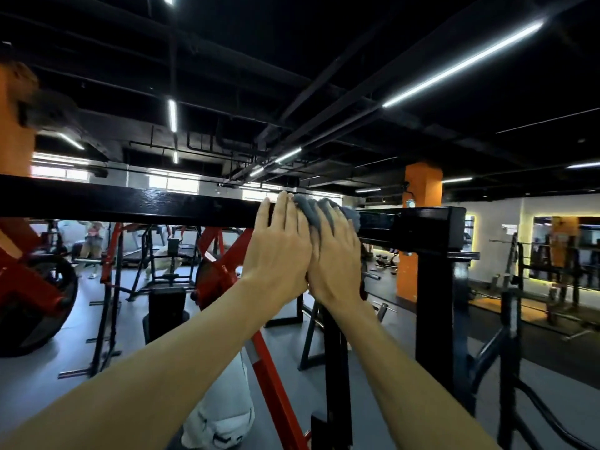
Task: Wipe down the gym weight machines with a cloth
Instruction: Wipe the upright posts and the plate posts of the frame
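A grey cloth (pixel 352 215) lies against the black top beam (pixel 146 203) of a weight machine at about head height. My right hand (pixel 334 258) presses flat on the cloth with its fingers spread, and folds of cloth show between them. Right beside it my left hand (pixel 279 251) lies flat on the beam with straight fingers, its edge touching the right hand and the cloth. Both arms reach up and forward. Most of the cloth is hidden under the hands.
The beam joins a black upright post (pixel 435 303) on the right. Red lever arms and a weight plate (pixel 35 319) stand at the left, and another red arm (pixel 276 384) slants below my forearms. An orange pillar (pixel 422 186) and more racks stand behind.
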`<state>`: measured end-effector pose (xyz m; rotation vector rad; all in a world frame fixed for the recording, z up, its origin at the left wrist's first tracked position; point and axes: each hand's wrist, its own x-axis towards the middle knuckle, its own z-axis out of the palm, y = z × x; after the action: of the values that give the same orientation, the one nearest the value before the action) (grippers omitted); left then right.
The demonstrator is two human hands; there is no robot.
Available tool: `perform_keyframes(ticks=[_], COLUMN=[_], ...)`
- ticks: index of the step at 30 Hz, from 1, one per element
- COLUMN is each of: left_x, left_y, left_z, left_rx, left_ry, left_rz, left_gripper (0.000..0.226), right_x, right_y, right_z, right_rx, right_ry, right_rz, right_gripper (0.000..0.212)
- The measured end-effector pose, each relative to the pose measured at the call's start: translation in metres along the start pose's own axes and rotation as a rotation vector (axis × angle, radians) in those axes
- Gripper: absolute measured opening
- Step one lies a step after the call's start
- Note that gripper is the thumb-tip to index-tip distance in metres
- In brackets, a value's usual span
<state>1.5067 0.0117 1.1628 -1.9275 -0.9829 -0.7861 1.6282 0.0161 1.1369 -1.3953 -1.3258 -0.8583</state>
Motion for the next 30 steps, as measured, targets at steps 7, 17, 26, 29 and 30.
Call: perform_keyframes(ticks=[7, 17, 26, 29, 30], left_x=[0.013, 0.019, 0.017, 0.016, 0.016], left_y=[0.02, 0.029, 0.032, 0.032, 0.032], left_z=[0.011, 0.002, 0.009, 0.014, 0.015], left_rx=[0.011, -0.037, -0.023, -0.005, -0.003], left_ry=[-0.006, -0.028, 0.059, 0.087, 0.096], left_rz=[0.025, -0.003, -0.024, -0.011, -0.012], left_gripper=[0.097, 0.089, 0.082, 0.084, 0.083], right_x=[0.041, 0.098, 0.015, 0.024, 0.029], right_y=[0.099, 0.076, 0.078, 0.1, 0.108], right_z=[-0.035, -0.038, -0.035, -0.049, -0.055], right_rx=[-0.072, -0.331, -0.168, -0.402, -0.516], right_ry=[-0.065, -0.329, -0.012, -0.13, -0.198], right_rz=[0.162, 0.47, 0.278, 0.088, 0.006], right_gripper=[0.053, 0.051, 0.055, 0.058, 0.059])
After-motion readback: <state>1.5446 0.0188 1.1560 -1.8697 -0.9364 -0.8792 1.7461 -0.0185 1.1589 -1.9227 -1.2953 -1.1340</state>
